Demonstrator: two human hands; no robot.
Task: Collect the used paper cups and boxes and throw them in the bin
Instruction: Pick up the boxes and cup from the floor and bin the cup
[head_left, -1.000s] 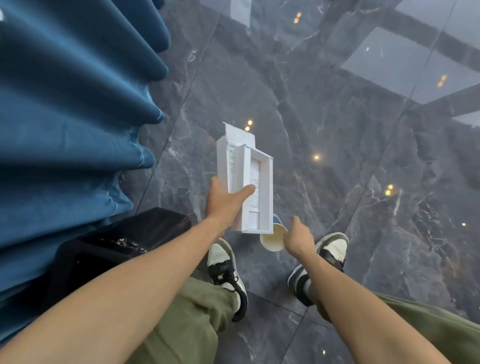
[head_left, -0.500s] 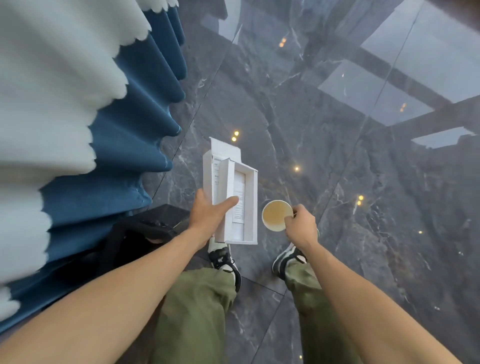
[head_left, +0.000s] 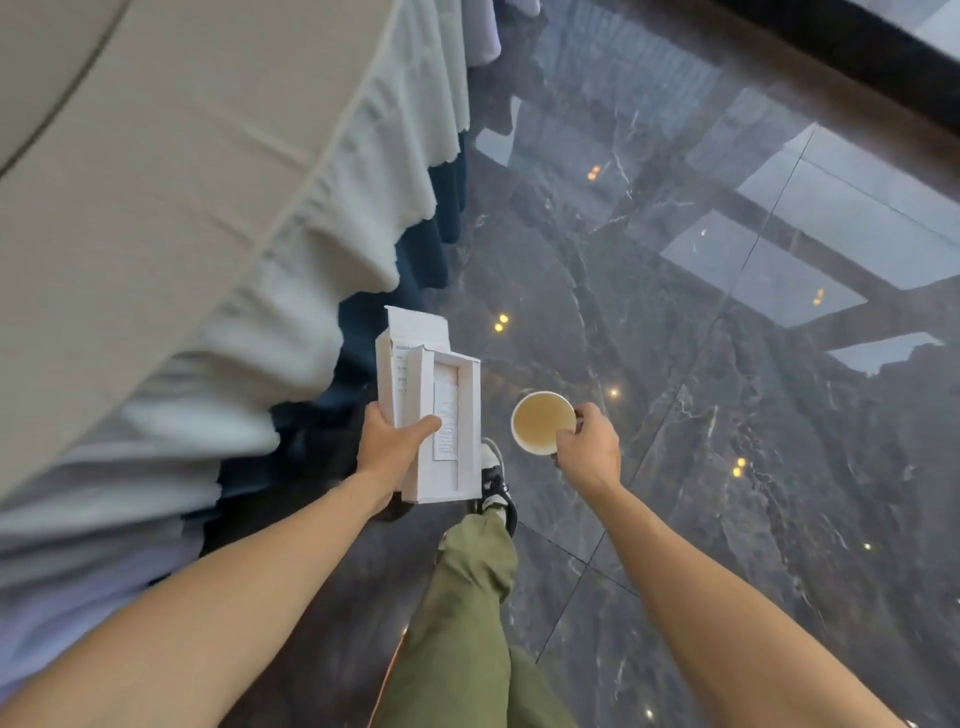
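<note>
My left hand (head_left: 390, 447) grips two white cardboard boxes (head_left: 434, 410) stacked together, their open ends pointing away from me. My right hand (head_left: 589, 452) holds a paper cup (head_left: 540, 422) upright by its rim and side; the cup's inside is stained beige. Both are held out over the dark floor in front of my legs. The bin is hidden from this angle.
A round table with a beige top (head_left: 130, 156), a white scalloped skirt (head_left: 311, 291) and a blue underskirt (head_left: 431, 244) fills the left side, close to my left arm. Glossy dark marble floor (head_left: 727, 415) spreads to the right and ahead. My shoe (head_left: 496, 488) is below the boxes.
The view has risen, so the table top now shows and the black bin at lower left has gone out of sight. The cup turned upright and rose level with the boxes.
</note>
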